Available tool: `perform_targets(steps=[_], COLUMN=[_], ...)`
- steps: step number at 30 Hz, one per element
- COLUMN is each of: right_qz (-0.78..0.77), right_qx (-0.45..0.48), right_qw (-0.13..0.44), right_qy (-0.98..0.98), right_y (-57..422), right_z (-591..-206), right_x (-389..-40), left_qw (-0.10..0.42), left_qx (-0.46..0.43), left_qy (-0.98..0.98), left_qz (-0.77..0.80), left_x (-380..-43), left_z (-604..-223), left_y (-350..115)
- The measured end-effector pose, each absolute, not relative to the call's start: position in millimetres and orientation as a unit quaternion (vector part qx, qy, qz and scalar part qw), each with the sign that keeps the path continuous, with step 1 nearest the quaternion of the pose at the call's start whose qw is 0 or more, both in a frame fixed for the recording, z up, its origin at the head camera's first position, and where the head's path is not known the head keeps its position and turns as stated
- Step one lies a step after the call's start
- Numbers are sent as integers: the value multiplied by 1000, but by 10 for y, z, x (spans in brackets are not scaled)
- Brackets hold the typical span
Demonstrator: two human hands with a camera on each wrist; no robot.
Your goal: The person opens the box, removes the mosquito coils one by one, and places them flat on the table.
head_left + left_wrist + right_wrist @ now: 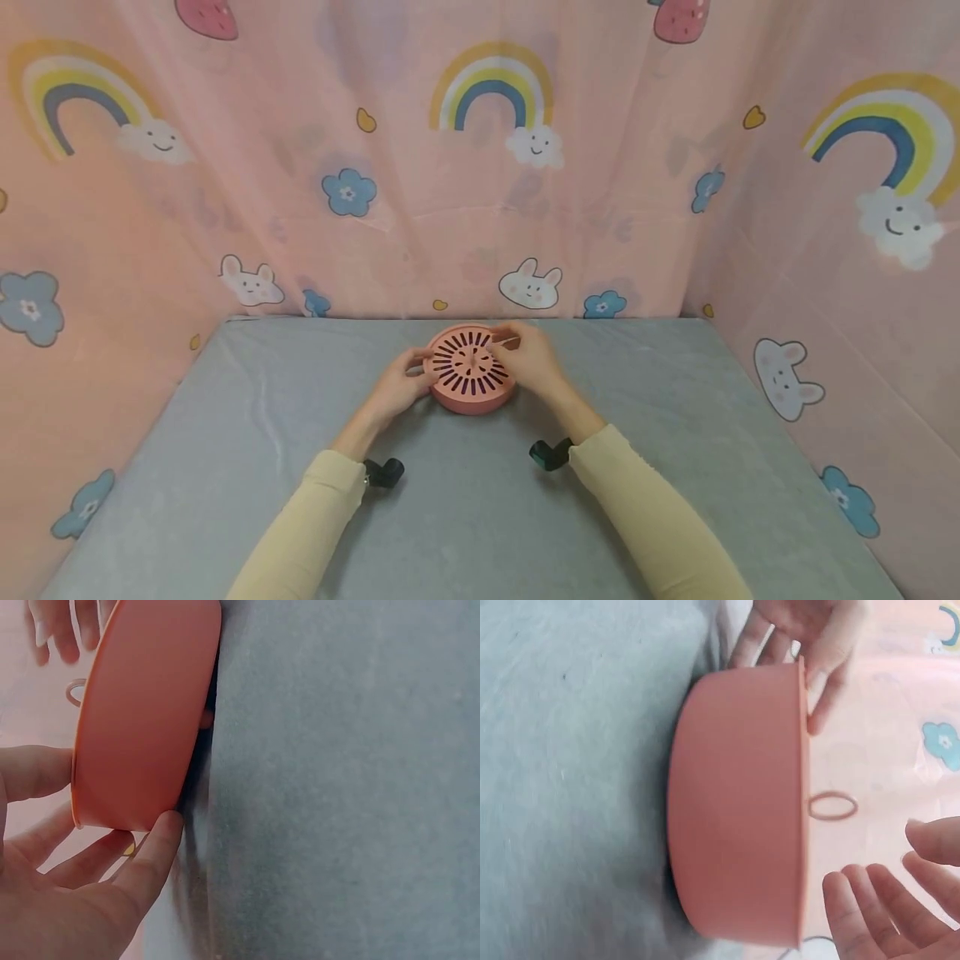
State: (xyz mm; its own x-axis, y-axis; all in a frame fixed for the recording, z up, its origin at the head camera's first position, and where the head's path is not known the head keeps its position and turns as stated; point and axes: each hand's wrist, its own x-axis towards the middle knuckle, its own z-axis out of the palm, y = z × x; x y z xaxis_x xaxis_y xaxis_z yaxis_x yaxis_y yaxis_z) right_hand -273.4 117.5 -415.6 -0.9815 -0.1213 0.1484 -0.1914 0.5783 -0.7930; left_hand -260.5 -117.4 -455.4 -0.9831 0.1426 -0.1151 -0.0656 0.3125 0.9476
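A round pink mosquito coil holder [471,407] stands on the grey cloth, its slotted lid [463,368] facing up. A small wire ring [832,817] rises from the lid's middle. My left hand [400,388] grips the holder's left side; in the left wrist view the thumb [37,771] lies at the lid's rim and the fingers reach low along the side wall. My right hand [531,363] hovers over the lid's right part. In the right wrist view its fingers [881,907] are loosely bent, apart from the ring, with nothing between them.
Grey cloth [465,517] covers the table around the holder. A pink curtain [420,242] printed with rainbows, rabbits and flowers hangs close behind the table's back edge and along both sides. A dark wrist camera [551,454] sits at the right cuff, another [385,472] at the left.
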Motion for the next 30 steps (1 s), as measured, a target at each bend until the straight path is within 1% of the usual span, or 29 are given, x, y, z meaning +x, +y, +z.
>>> perform_targets(steps=[7, 13, 23, 30], right_qz=[494, 532, 605, 598], right_qx=[91, 60, 12, 16], right_qw=[5, -40, -94, -104], right_qy=[-865, -844, -790, -794], right_y=[1043, 969, 866, 849], right_z=[-4287, -4378, -4332, -4294], right_x=[-2773, -2819, -2876, -2922], left_qw=[82, 83, 78, 76], left_qx=[26, 27, 23, 6], left_qy=[805, 796, 807, 805], left_qz=[587, 599, 586, 589], left_x=[-2603, -2590, -2592, -2614], left_z=[-4601, -4638, -4660, -4621], left_y=[-1167, -1151, -1149, -1139])
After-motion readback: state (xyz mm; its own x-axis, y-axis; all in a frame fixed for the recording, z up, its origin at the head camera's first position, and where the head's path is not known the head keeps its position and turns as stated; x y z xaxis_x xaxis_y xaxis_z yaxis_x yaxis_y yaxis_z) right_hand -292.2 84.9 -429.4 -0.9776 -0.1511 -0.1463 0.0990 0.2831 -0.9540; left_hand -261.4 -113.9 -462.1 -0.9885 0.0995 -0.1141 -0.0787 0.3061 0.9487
